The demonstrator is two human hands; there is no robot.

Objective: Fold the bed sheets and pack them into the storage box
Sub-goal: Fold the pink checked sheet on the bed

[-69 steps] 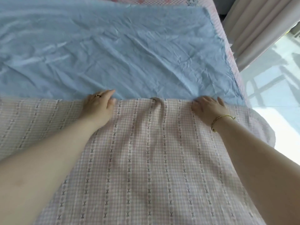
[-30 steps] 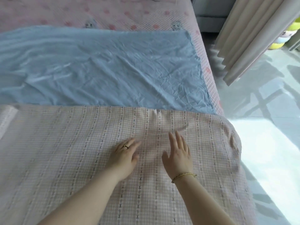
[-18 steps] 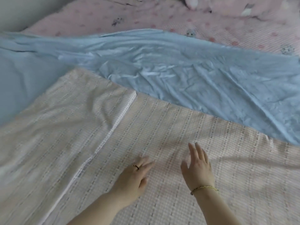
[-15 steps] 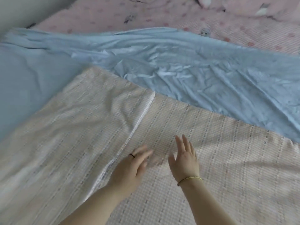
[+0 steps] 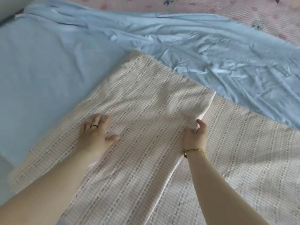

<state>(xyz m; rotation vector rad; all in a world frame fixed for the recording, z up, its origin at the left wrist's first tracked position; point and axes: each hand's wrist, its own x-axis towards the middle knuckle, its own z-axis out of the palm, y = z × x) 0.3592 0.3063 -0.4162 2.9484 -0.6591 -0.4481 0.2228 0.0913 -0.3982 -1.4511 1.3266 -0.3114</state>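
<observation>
Fig. Folding the checked sheet (image 5: 243, 151), head view. The sheet lies spread on the bed from 7 o'clock to 4 o'clock, with one flap (image 5: 146, 95) turned over onto it and running from 11 o'clock down to 6 o'clock. The left hand (image 5: 95, 132), at 8 o'clock, rests flat on the flap with its fingers spread wide. The right hand (image 5: 196, 135), at 4 o'clock, pinches the flap's free edge (image 5: 209, 103) between thumb and curled fingers.

Step in hand, as judged: squaring the fold. To do it well, the flat hand should pin the cloth while the pinching hand draws the edge taut and lays it parallel to the stripes beneath. Creases are best swept out from the middle towards 2 o'clock before the next fold. The cloth is thin and limp, so a hard tug would likely skew the layer under it.

Count: two hands; one ring (image 5: 94, 126) on the left; one bracelet (image 5: 195, 150) on the right wrist; one checked sheet; one blue sheet (image 5: 194, 46) from 9 o'clock round to 3 o'clock, though whether its smooth and rumpled parts are one piece cannot be told; one pink bedspread (image 5: 211, 7) at 12 o'clock. The storage box is not in view
</observation>
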